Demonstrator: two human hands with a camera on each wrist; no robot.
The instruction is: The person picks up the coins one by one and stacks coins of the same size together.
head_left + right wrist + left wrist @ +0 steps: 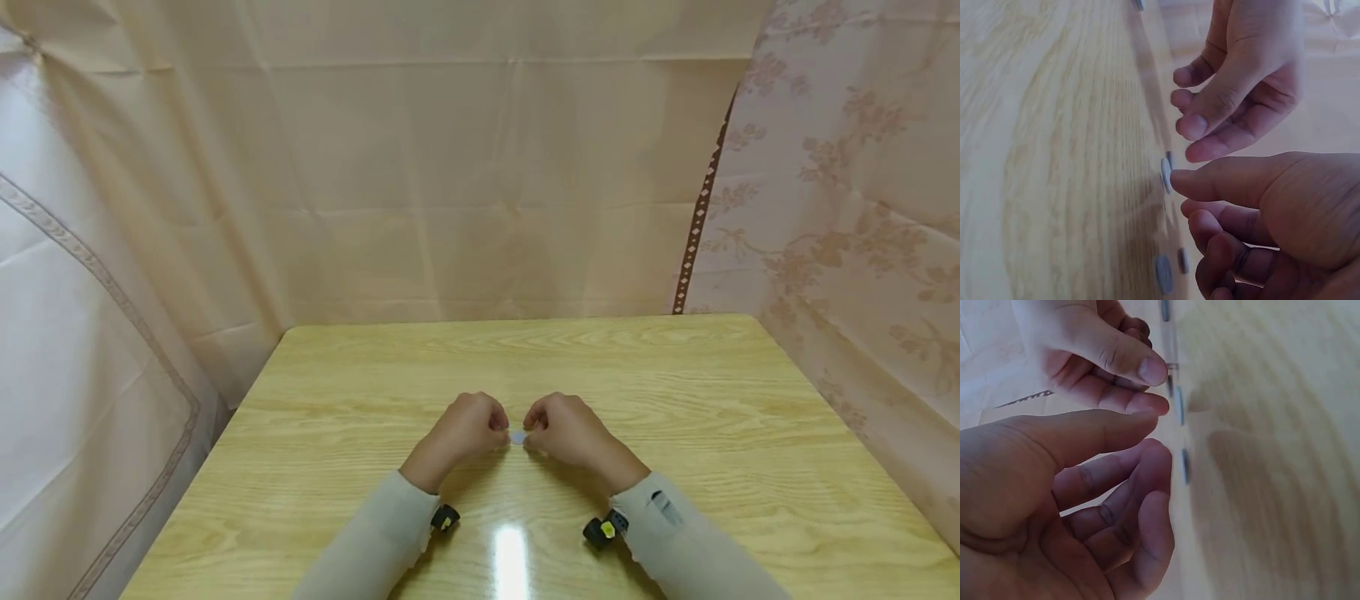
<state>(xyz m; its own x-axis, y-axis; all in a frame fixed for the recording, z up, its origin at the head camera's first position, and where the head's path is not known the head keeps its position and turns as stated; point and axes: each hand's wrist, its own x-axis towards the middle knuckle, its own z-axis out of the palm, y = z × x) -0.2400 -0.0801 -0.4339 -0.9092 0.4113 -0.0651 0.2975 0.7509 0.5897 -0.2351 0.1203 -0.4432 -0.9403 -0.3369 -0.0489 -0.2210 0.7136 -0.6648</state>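
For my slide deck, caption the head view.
Left hand and right hand face each other over a wood-grain table, a small pale disc between them.

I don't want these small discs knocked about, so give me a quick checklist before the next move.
1. Left hand holding nothing: ok, no disc shows in its grasp.
2. Right hand holding nothing: ok, no disc shows in its grasp.
3. Pale disc apart from the right hand: cannot tell; they meet or overlap in the head view.
4. Every disc visible from above: not ok; the right wrist view shows another grey disc, while the head view plainly shows only one.
5. Sleeves back from the fingers: ok, both end near the wrists.
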